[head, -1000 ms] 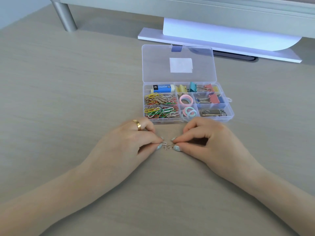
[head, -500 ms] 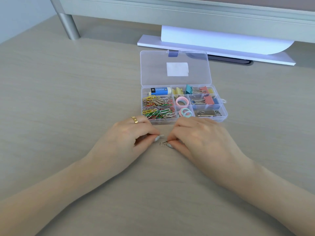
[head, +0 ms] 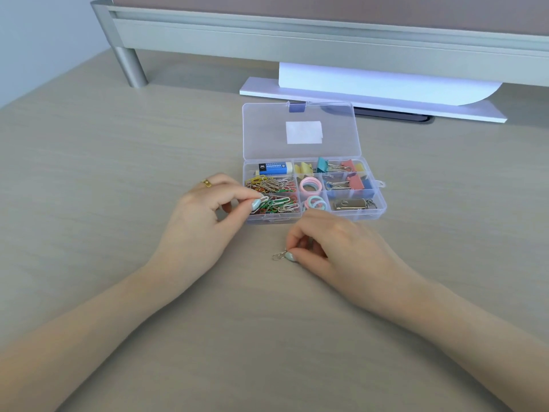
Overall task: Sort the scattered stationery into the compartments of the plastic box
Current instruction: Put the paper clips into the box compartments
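The clear plastic box [head: 383, 203] lies open on the desk, its lid [head: 300, 130] folded back. Its left compartments hold coloured paper clips [head: 273, 185], an eraser [head: 274, 168] lies at the back left, rings [head: 310, 185] sit in the middle, binder clips [head: 341, 182] and a metal USB stick [head: 350, 204] on the right. My left hand [head: 205, 215] pinches a silver paper clip [head: 263, 200] over the front left compartment. In front of the box, my right hand [head: 332, 248] pinches another silver paper clip [head: 279, 256] resting on the desk.
A white monitor base [head: 371, 99] with a curled sheet of paper stands behind the box. A grey shelf leg [head: 130, 66] rises at the back left. The beige desk [head: 118, 173] stretches to the left and right of the box.
My left hand has lifted a paper clip from the desk to the box's front left compartment. My right hand stays in front of the box on the other clip.
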### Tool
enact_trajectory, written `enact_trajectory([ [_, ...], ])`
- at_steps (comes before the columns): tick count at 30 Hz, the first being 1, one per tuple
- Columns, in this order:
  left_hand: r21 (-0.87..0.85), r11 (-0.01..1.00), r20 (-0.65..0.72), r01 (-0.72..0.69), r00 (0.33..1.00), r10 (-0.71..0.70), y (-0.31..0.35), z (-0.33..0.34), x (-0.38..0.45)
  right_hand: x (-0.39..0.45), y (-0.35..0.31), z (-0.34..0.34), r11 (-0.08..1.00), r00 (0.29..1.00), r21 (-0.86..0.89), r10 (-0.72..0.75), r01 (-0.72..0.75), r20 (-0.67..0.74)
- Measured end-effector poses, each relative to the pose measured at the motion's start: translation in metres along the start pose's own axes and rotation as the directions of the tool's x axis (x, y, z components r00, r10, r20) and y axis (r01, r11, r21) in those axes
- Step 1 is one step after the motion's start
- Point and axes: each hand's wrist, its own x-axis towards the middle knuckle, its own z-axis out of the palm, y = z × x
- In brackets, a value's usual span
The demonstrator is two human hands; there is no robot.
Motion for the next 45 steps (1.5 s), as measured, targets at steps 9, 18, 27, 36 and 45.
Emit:
enact_trajectory([
  [9, 0.126, 0.985, 0.025, -0.118, 0.993, 0.116, -0.01, 0.009, 0.01, 0.0, 0.006, 0.004, 0.996, 0.984, 0.027, -0.084, 0.089, -0.158],
  [18, 0.387, 0.912, 0.213, -0.138, 0.975, 0.057, -0.016, 0.018, 0.014, 0.038, 0.018, 0.006, 0.983, 0.887, -0.17, -0.142, 0.073, -0.439],
  [27, 0.371, 0.916, 0.238, -0.15, 0.969, 0.063, -0.015, 0.014, 0.012, 0.02, 0.05, -0.012, 0.992, 0.861, -0.061, -0.126, 0.11, -0.492],
  [36, 0.449, 0.857, 0.39, -0.252, 0.918, 0.065, -0.014, 0.016, 0.008, -0.004, 0.056, -0.007, 0.959, 0.946, -0.249, -0.197, 0.132, -0.257],
  [45, 0.425, 0.878, 0.405, -0.22, 0.914, 0.034, -0.016, 0.015, 0.009, 0.052, 0.074, -0.052, 0.997, 0.851, 0.071, 0.07, -0.038, -0.52],
])
